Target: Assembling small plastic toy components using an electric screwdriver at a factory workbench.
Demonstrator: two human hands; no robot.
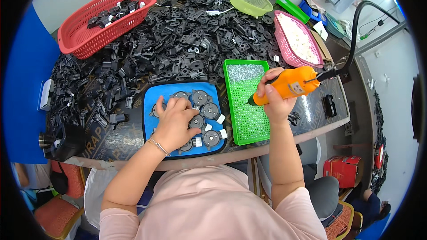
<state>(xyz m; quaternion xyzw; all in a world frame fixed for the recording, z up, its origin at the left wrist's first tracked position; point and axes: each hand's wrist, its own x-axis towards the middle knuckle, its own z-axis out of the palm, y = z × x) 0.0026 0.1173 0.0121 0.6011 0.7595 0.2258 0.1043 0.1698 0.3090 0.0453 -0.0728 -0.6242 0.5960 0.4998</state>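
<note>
My right hand (276,95) is wrapped round an orange electric screwdriver (291,84), whose dark green tip points left over a green perforated tray (247,126). Small silvery screws (246,72) lie heaped at the tray's far end. Spread over the blue mat (153,93), my left hand (174,122) has its fingers apart and resting on several black round wheel-like parts (211,110). Some of these parts carry white tabs (221,119). The parts beneath my palm are hidden.
Black plastic pieces (178,40) cover the far table. A red basket (73,40) stands far left, a yellow-green basket (251,1) at the back, and a pink basket of small white pieces (284,46) at right. A black cable (353,35) runs to the screwdriver.
</note>
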